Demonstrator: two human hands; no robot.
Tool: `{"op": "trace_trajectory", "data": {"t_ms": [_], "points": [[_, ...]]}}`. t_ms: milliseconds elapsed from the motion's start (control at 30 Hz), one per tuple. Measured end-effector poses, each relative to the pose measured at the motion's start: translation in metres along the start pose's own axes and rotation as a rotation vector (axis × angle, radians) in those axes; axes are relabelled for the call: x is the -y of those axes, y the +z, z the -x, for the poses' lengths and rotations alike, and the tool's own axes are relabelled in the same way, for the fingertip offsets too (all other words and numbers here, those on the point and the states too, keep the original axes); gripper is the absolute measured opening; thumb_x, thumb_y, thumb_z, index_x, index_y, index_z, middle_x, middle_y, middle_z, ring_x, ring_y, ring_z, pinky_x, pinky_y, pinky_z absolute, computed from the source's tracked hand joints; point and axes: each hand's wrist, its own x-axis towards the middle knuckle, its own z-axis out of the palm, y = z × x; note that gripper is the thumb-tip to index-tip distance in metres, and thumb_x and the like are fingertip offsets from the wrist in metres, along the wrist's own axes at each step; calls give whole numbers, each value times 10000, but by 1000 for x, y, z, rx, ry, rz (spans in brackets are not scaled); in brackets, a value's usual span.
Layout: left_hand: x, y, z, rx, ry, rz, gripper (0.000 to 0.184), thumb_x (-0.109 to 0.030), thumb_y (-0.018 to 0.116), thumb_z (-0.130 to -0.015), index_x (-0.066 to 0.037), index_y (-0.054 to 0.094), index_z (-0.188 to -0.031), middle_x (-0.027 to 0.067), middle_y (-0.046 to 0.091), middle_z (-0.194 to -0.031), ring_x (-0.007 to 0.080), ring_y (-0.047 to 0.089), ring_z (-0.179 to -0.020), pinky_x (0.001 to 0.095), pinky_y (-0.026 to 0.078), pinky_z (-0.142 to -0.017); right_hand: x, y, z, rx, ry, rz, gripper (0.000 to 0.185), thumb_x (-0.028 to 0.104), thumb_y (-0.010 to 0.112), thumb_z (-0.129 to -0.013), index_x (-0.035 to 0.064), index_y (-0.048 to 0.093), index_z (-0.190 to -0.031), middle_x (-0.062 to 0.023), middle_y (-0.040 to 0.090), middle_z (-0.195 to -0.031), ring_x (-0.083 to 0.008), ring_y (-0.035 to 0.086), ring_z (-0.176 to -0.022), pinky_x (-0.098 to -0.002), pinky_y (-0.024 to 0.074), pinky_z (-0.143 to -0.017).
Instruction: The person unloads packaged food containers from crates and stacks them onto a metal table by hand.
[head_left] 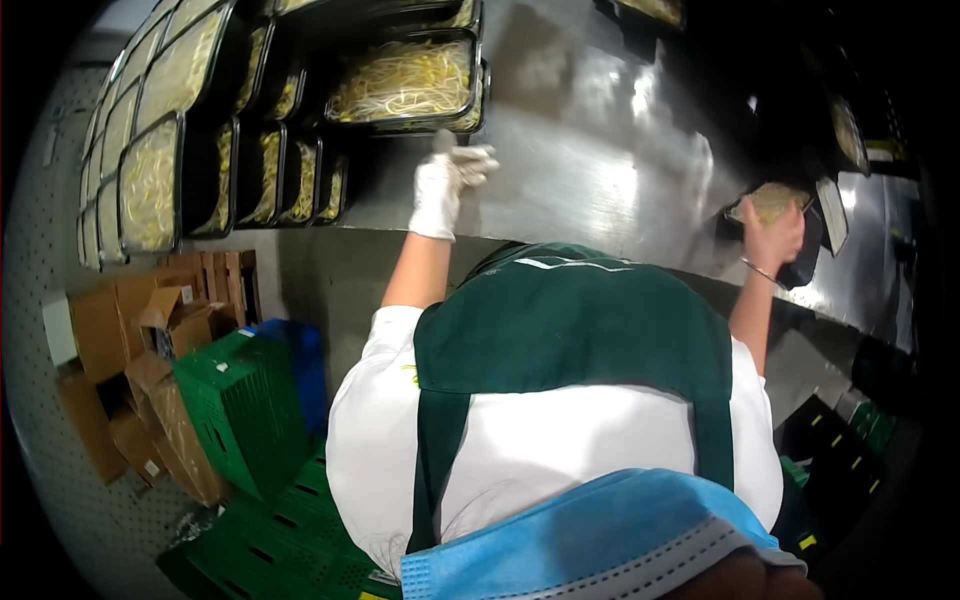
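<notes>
My left hand (447, 190), in a white glove, is on the near side of a black tray of bean sprouts (405, 85) on the metal table. Its fingers are apart and nothing shows in them. Whether a fingertip touches the tray's edge, I cannot tell. Over on the right, my bare right hand (776, 236) grips a black tray with sprouts (772, 203) near the table's front edge. The underside of that tray is partly hidden by the hand and shadow.
Stacked sprout trays (152, 190) fill the table's left end. The metal table (575, 170) runs across in front of me. Below left are green crates (240, 410), a blue crate (300, 365) and cardboard boxes (140, 340). Dark crates (835, 445) stand lower right.
</notes>
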Motion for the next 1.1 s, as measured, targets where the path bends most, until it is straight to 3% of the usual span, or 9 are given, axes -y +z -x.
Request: {"op": "trace_trajectory", "data": {"t_ms": [133,367,467,533,633,700,800,867,1100], "points": [[26,61,6,267,-333,-209,364,-330,462,-834,4,570,-739,130,618,-747,152,583,-544,202,397,-402,-54,41,19,-70,205,-431,574,175,654,-594,40,461,-1117,-182,485,-1088,-320,454,-1025,-342,366,-871],[53,132,21,562,-676,-283,419,-410,545,-798,6,571,-748,75,585,-655,86,506,-519,177,367,-425,-16,8,61,711,568,-1447,527,159,570,-732,33,376,-1205,-112,401,-1205,-218,388,-1101,-315,315,-912],[94,153,38,337,-157,-143,426,-379,546,-802,20,536,-951,100,596,-789,128,553,-584,186,426,-498,-15,26,55,848,197,-1154,560,296,606,-748,29,384,-1187,-114,422,-1163,-224,386,-1083,-336,318,-893],[79,149,44,384,-314,-182,262,-241,555,-804,4,550,-896,85,602,-746,120,549,-533,217,435,-493,-56,19,23,472,23,-815,564,281,660,-697,-2,434,-1130,-149,462,-1117,-236,425,-1048,-329,359,-857],[67,160,80,95,-51,-191,265,-229,526,-809,12,570,-708,55,569,-591,103,510,-454,210,389,-430,-147,14,2,74,-48,-402,655,317,720,-632,-54,449,-1098,-211,488,-1079,-312,467,-1001,-385,353,-882],[52,157,95,-164,403,-881,248,-185,524,-811,13,542,-663,55,553,-573,113,485,-414,233,383,-407,-198,28,1,161,-35,-96,806,513,669,-611,-41,413,-1137,-230,430,-1147,-363,394,-1075,-442,304,-912],[42,112,67,-433,760,-557,221,-157,526,-805,-12,511,-638,65,536,-553,126,472,-399,245,386,-397,-223,56,30,330,-38,149,866,557,663,-582,32,371,-1205,-254,382,-1177,-374,372,-1096,-439,296,-921],[-26,149,84,-588,741,13,177,-136,539,-788,-24,499,-656,76,531,-556,138,463,-393,256,394,-396,-222,58,27,328,13,110,851,546,666,-582,46,377,-1207,-254,369,-1187,-372,360,-1109,-430,298,-922],[-74,68,37,-466,718,-13,433,-399,479,-815,-33,539,-591,86,557,-535,145,498,-485,250,377,-456,-212,18,25,528,254,-755,608,261,645,-703,-7,387,-1185,-171,423,-1154,-289,448,-1027,-358,346,-889]]}}
